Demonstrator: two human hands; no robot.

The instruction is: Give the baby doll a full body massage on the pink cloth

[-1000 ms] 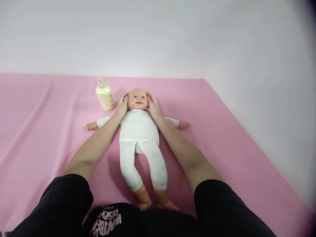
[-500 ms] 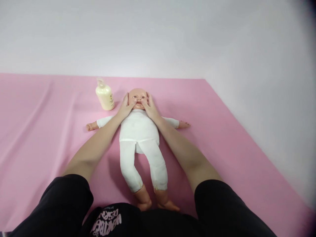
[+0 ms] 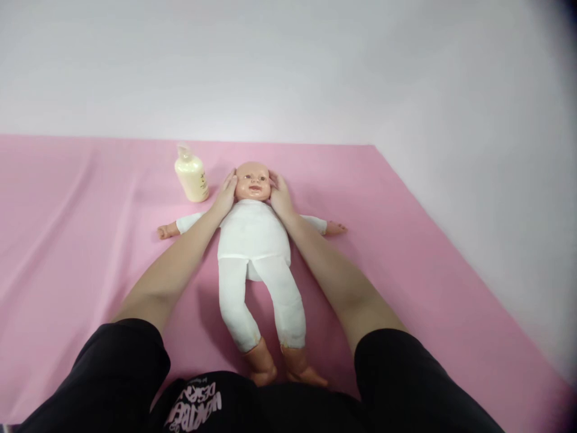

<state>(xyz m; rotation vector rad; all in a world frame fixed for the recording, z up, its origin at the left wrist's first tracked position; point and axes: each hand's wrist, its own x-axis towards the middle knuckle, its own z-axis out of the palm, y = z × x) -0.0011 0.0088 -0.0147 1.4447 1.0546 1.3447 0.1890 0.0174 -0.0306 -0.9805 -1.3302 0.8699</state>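
Note:
A baby doll [image 3: 255, 231] lies on its back with a white cloth body, arms spread out and feet toward me. My left hand [image 3: 226, 195] rests flat along one side of its head [image 3: 253, 180], fingers stretched out and pointing away from me. On the opposite side of the head, my right hand [image 3: 280, 197] lies in the same way, its fingers extended. Both palms touch the head from the sides, and the doll's face is uncovered between them. Parts of my fingers are hidden beside the head.
A pale yellow pump bottle [image 3: 193, 175] stands to the left of the doll's head, beyond its outstretched arm. Beneath everything is a pink sheet [image 3: 406, 270] with some creases at the left. A plain white wall [image 3: 270, 72] rises behind its far edge.
Both my thumbs have moved outward off the doll's face, from around the mouth to the sides of the head. The doll and the bottle have stayed in place.

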